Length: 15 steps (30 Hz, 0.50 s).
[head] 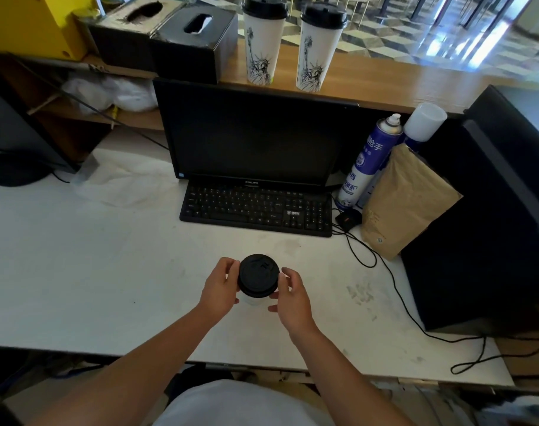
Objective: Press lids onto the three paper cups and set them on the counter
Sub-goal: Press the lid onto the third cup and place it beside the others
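Observation:
A white paper cup (pixel 255 300) stands on the white desk, with a black lid (pixel 258 275) on its top. My left hand (pixel 219 285) curls round the lid's left edge and my right hand (pixel 292 295) round its right edge. Most of the cup is hidden under the lid and between my hands. Two more white cups with statue prints and black lids stand upright on the wooden counter (pixel 385 84): one (pixel 262 41) on the left, the other (pixel 318 47) to its right.
A black monitor (pixel 255 133) and keyboard (pixel 257 209) sit behind the cup. To the right are spray cans (pixel 369 161), a brown paper bag (pixel 406 204), a black box (pixel 483 226) and trailing cables (pixel 397 290). Two tissue boxes (pixel 194 38) stand on the counter's left.

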Each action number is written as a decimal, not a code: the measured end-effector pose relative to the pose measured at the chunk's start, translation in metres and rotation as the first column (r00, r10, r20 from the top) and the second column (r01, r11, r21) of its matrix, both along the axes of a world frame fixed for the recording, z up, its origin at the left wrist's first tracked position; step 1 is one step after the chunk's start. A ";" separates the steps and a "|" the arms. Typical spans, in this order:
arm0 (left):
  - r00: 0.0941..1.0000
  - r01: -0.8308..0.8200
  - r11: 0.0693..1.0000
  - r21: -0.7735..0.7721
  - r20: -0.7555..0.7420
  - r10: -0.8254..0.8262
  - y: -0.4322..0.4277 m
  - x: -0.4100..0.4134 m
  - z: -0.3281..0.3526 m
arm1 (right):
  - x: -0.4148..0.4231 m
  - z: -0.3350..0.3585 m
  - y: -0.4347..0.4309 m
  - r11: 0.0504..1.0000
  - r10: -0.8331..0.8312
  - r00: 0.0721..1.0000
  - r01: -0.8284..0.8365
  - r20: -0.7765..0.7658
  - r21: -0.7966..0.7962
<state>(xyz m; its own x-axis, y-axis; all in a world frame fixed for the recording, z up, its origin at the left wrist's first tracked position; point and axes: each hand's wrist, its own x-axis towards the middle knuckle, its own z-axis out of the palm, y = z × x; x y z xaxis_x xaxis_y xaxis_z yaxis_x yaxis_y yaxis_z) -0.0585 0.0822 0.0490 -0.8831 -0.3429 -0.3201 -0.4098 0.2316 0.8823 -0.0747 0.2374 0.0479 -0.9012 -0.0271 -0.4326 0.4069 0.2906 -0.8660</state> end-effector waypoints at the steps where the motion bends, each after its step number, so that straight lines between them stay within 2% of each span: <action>1: 1.000 0.012 1.000 -0.006 -0.004 -0.012 -0.001 -0.001 -0.001 | -0.001 0.000 0.000 1.000 0.014 1.000 -0.013 -0.013 0.019; 5: 0.992 0.104 0.995 0.003 -0.069 -0.104 -0.005 -0.003 -0.001 | -0.003 -0.002 0.001 0.995 0.064 0.997 -0.060 -0.050 0.077; 8: 0.987 0.143 0.985 0.099 -0.084 -0.135 -0.003 -0.004 0.003 | -0.002 -0.002 -0.001 0.998 0.047 0.999 -0.047 0.005 0.040; 10: 0.999 0.041 0.963 0.265 0.015 -0.046 -0.002 -0.007 0.005 | 0.000 0.001 -0.004 0.995 -0.018 0.993 0.029 0.115 -0.094; 12: 0.990 -0.104 0.891 0.442 0.135 0.049 -0.002 -0.011 0.009 | -0.001 0.005 -0.004 0.970 -0.054 0.982 0.095 0.184 -0.223; 15: 0.974 -0.204 0.786 0.584 0.204 0.102 -0.007 -0.018 0.022 | -0.008 0.016 0.000 0.958 -0.010 0.991 0.048 0.135 -0.282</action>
<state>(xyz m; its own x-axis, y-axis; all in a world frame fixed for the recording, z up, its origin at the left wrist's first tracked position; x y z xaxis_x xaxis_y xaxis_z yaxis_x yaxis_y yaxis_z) -0.0763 0.0753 0.0712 -0.7577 -0.1639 -0.6316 -0.5350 -0.3981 0.7451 -0.0827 0.2372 0.0639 -0.8398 -0.1404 -0.5244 0.5263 0.0262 -0.8499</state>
